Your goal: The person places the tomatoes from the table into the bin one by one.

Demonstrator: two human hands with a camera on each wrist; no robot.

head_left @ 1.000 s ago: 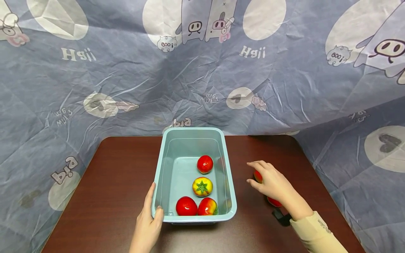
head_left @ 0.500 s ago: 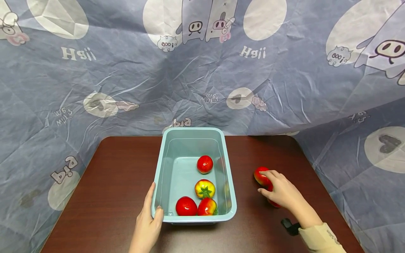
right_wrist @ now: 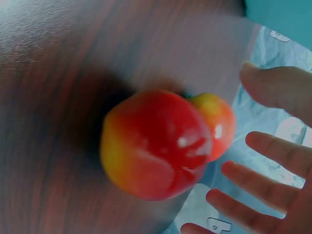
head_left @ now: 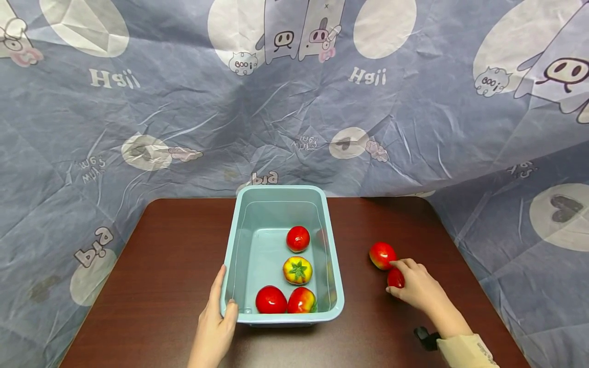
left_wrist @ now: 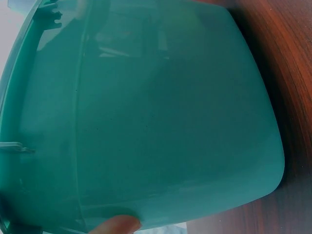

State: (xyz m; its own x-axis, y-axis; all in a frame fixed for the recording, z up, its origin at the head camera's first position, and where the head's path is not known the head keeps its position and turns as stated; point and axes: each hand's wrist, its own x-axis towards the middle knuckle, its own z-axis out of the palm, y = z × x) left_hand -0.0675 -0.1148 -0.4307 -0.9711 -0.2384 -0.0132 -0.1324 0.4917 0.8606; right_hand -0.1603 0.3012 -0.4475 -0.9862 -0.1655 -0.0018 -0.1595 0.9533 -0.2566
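My left hand [head_left: 213, 322] holds the near left corner of a light blue-green plastic bin [head_left: 339, 291], thumb over the rim and fingers along the outer wall. In the left wrist view, the bin's smooth wall [left_wrist: 170, 112] fills most of the picture. To the right of the bin, my right hand [head_left: 421, 286] is at a red tomato [head_left: 395, 278], thumb and fingers spread on either side of it. In the right wrist view the fingers [right_wrist: 273, 190] look straight and apart from that red-and-yellow tomato [right_wrist: 156, 146]. Another tomato [head_left: 382, 255] lies just beyond it.
Inside the bin lie several tomatoes, among them a yellow one [head_left: 297, 270] with a green star-shaped calyx. A black strap-like piece [head_left: 427, 338] shows by the right wrist. The brown table [head_left: 152, 286] ends at a grey-blue printed cloth [head_left: 184, 102].
My right hand has drawn back toward the near right, from above the farther tomato to the nearer one. The yellow tomato in the bin has rolled slightly. The left hand has stayed put.
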